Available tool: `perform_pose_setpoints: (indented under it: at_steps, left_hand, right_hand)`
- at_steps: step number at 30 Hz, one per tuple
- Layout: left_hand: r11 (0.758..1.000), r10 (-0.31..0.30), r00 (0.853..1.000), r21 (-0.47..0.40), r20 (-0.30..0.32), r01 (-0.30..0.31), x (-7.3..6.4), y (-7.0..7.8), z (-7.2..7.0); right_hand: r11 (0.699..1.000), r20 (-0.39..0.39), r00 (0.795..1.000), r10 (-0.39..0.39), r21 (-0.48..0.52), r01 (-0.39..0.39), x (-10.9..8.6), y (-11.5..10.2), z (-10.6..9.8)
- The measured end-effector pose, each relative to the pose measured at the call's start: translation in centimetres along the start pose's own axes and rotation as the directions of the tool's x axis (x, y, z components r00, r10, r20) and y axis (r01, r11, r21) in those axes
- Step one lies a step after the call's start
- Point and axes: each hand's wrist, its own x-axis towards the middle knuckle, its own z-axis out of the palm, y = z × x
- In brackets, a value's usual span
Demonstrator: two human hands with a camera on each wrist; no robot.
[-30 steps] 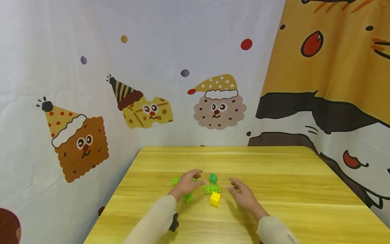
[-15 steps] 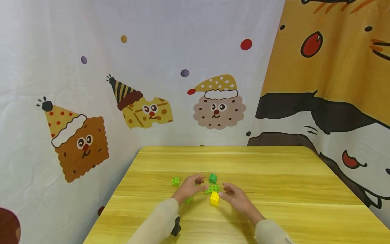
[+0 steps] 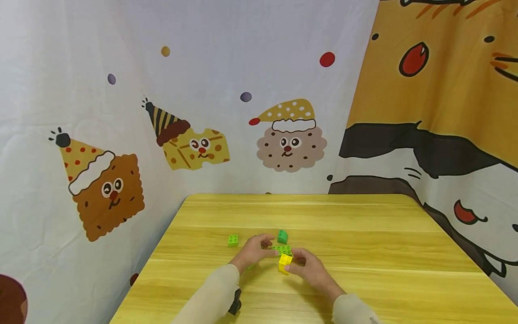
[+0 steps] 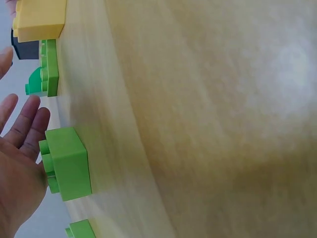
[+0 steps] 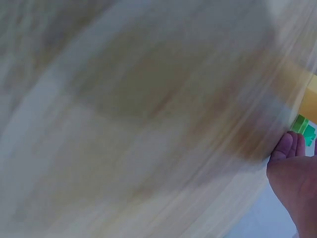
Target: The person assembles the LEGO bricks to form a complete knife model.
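Observation:
A yellow toy building brick point(image 3: 284, 259) stands on the table, and the thumb of my right hand point(image 3: 313, 270) overlaps its right side. The right fingers reach behind it, looking apart from the brick in the right wrist view. Behind the yellow brick lies a long light green brick point(image 3: 285, 249). My left hand point(image 3: 255, 251) hovers left of these two with relaxed, spread fingers, holding nothing. Below its palm a light green brick point(image 4: 72, 166) is mostly hidden in the head view. Farther back is a darker green curved brick point(image 3: 283, 237).
A small light green brick point(image 3: 233, 240) sits to the left of my left hand. The wooden table point(image 3: 364, 225) runs back to a cartoon-printed cloth point(image 3: 226, 67) at its far and side edges. A black device point(image 3: 235, 302) is on my left wrist.
My right hand has moved left and reached the yellow brick with its thumb. My left hand has shifted slightly right and nearer to me. The bricks appear unmoved.

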Motion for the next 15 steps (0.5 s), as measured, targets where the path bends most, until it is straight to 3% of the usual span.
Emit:
perform_pose_setpoints:
  at_steps: [15]
  left_hand:
    - [0.999, 0.008, 1.000, 0.046, 0.004, -0.009, 0.41, -0.58, 0.12]
  right_hand:
    - [0.997, -0.027, 0.998, 0.054, -0.050, -0.056, 0.33, 0.31, 0.48]
